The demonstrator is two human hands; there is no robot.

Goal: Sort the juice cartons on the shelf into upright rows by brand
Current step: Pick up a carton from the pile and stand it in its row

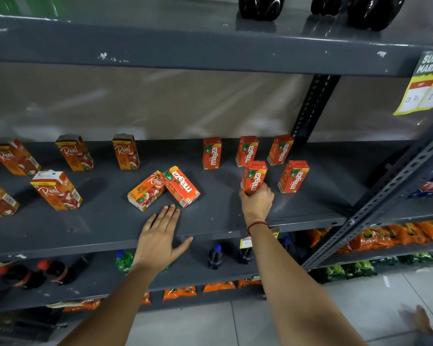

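My right hand [256, 202] was clenched around the base of an upright Maaza carton [254, 177], standing among the other Maaza cartons. My left hand [160, 236] lay flat and empty on the shelf [98, 228]. Just beyond its fingertips lay two toppled cartons, a Real carton [145, 191] and a fallen Maaza carton [181, 186], touching, long axes splayed apart. I judged the left hand nearer.

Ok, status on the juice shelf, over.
Right hand gripping upright Maaza carton. Left hand open, flat on shelf. Two cartons lying down: Real, Maaza. Nothing blocking.
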